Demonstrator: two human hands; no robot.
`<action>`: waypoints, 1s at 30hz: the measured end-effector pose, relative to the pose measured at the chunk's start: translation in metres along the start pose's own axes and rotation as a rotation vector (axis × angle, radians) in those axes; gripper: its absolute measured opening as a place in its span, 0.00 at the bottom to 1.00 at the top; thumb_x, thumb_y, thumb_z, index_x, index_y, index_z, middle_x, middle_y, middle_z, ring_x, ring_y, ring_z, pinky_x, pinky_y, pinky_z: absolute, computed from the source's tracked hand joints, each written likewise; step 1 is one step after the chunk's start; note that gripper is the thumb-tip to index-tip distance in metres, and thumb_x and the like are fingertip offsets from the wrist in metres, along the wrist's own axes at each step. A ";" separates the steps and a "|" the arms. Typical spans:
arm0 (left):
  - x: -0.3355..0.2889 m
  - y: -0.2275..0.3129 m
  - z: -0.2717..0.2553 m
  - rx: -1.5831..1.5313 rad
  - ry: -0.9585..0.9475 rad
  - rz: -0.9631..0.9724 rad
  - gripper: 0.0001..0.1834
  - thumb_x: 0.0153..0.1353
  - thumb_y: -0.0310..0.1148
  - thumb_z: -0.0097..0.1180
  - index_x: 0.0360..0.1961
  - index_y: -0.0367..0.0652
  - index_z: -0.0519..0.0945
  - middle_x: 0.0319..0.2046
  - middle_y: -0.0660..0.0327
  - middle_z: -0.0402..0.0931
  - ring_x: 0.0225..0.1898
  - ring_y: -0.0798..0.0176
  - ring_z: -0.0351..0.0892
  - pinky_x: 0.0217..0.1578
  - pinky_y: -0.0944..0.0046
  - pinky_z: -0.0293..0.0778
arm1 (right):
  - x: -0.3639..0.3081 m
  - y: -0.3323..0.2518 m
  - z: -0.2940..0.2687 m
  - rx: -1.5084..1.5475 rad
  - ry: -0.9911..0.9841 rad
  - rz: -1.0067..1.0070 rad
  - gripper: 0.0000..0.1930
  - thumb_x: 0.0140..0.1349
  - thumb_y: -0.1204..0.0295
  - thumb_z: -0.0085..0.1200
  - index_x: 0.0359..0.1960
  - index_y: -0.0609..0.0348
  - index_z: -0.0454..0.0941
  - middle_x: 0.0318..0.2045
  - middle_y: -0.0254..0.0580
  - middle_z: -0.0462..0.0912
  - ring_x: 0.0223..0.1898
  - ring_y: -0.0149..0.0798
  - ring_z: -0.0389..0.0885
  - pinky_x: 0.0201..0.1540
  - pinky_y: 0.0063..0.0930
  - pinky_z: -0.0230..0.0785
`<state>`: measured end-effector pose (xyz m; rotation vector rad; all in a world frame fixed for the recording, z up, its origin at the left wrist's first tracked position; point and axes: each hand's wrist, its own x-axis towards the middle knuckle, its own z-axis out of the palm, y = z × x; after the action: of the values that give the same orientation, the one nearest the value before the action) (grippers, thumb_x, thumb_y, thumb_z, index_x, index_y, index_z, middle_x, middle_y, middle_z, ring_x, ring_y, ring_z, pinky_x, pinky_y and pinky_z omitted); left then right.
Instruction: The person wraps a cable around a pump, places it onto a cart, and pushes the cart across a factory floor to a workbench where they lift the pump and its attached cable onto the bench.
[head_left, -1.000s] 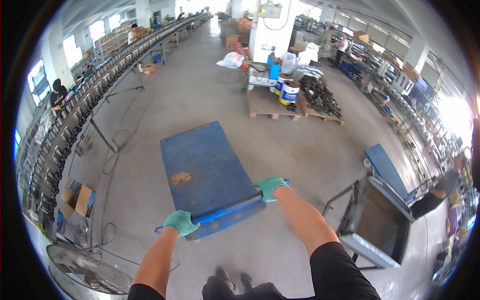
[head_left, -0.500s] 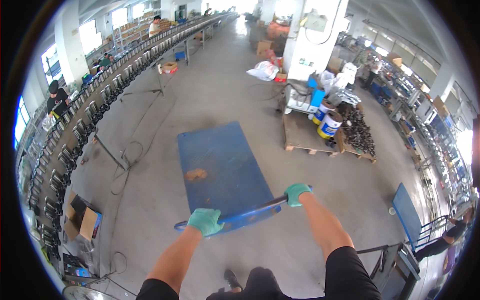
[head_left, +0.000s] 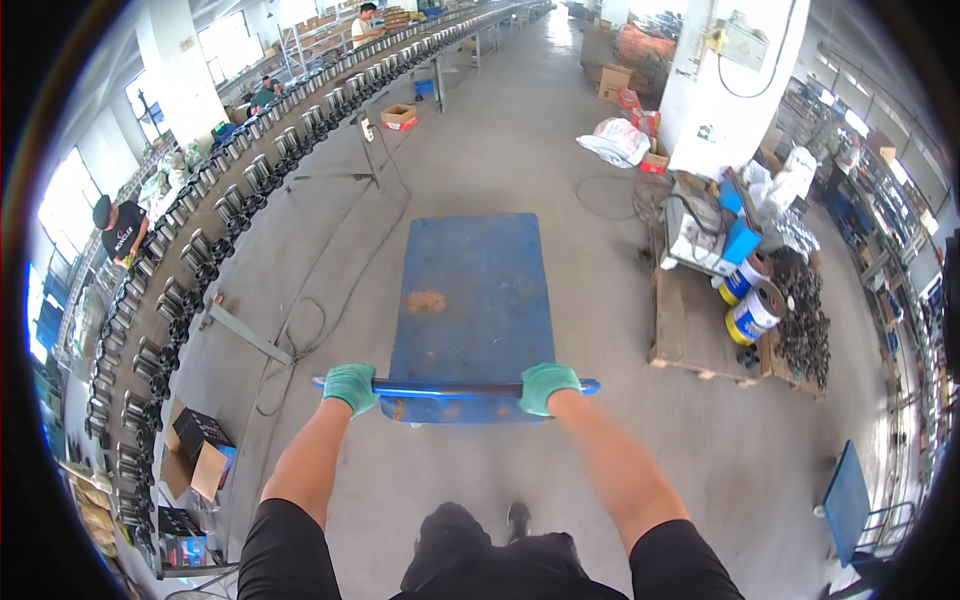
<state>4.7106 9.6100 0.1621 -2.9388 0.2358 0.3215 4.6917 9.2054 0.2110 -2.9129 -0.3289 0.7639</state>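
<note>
Both hands, in green gloves, are on the blue handlebar (head_left: 450, 388) of a flat platform cart. My left hand (head_left: 350, 387) is wrapped round the bar near its left end. Near the right end, my right hand (head_left: 547, 386) grips the same bar. Beyond the bar stretches the cart's blue deck (head_left: 475, 270), scuffed, with a rusty brown patch left of its middle. Nothing is stacked on the deck. The cart stands straight ahead of me on the grey floor, and its wheels are hidden beneath it.
Along the left curves a conveyor (head_left: 215, 215) carrying rows of metal cylinders, a worker (head_left: 122, 228) beside it. Cables (head_left: 310, 320) and an open carton (head_left: 195, 455) lie near. At right are a pallet (head_left: 690, 320) with cans (head_left: 757, 312), a white pillar (head_left: 735, 90) and another blue cart (head_left: 848, 500).
The cart has swung round from a slant to nearly straight ahead of me, and its handlebar is now level. Both hands have stayed on the bar. The surroundings have shifted rightward in view.
</note>
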 end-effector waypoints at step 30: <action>1.107 -0.178 -0.258 0.064 -0.116 0.061 0.13 0.56 0.38 0.60 0.40 0.52 0.89 0.43 0.53 0.88 0.49 0.46 0.87 0.53 0.50 0.79 | 0.926 0.210 -0.553 0.182 -0.122 0.043 0.30 0.51 0.55 0.66 0.58 0.51 0.85 0.52 0.50 0.88 0.54 0.54 0.87 0.57 0.49 0.80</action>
<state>5.8609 9.5821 0.1868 -2.8429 0.3145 0.4823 5.7902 9.1914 0.2199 -2.7186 -0.1964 0.9277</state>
